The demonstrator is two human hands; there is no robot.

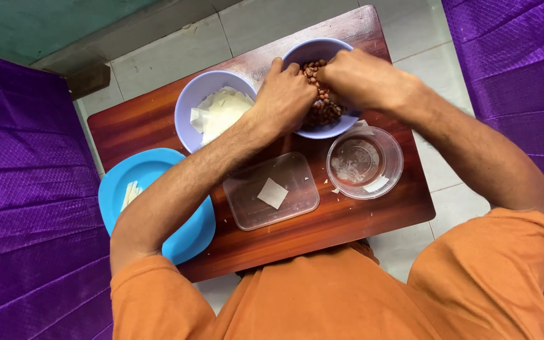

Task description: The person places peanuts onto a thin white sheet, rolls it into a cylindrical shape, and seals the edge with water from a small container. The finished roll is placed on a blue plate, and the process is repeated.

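**Both hands in the peanut bowl**

On your wooden counter (347, 220), from left: a blue plate (158, 189) with pale strips, a lavender bowl of white wrappers (212, 110), then a clear lid (272, 192) bearing one square wrapper. At the far right, your left hand (284, 97) and right hand (360, 79) meet over the bowl of peanuts (322, 94), fingers curled among the nuts; what they grip is hidden. A clear round container (364, 162) sits near.

Orange short-sleeve tee, sleeves end abt upper arm; forearms bare, no watch/rings seen
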